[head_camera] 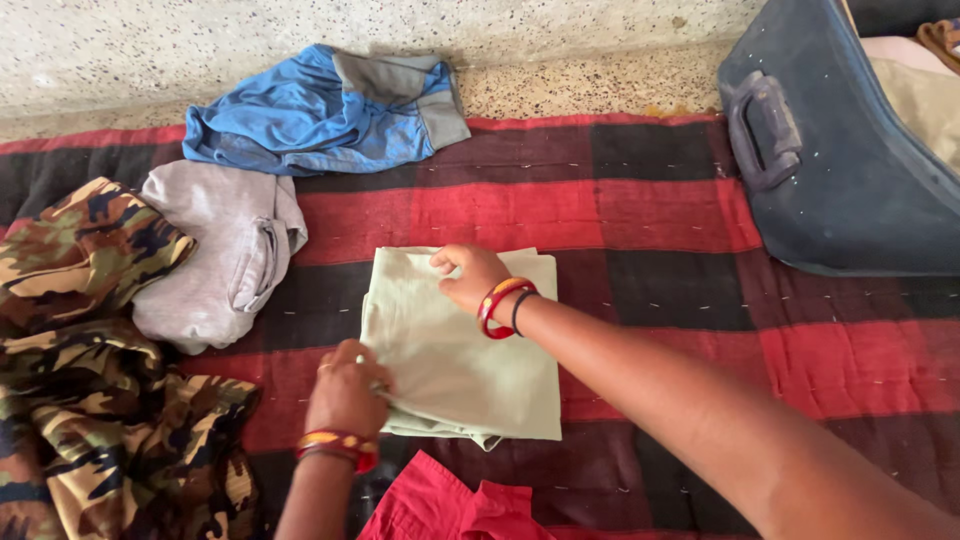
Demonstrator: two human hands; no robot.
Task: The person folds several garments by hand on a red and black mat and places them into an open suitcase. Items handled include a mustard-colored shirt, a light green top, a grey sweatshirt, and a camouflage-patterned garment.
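A pale green folded cloth (470, 360) lies on the red and black checked blanket (640, 210). My left hand (347, 390) pinches the cloth's near left edge, fingers closed on the fabric. Reaching across from the right, my right hand (468, 275) grips the cloth's far top edge. Both wrists wear red and yellow bangles.
A camouflage garment (90, 380) is heaped at the left, with a grey garment (220, 255) beside it and a blue and grey one (320, 110) behind. A dark blue suitcase (840, 170) lies open at the back right. Red cloth (450, 505) sits at the near edge.
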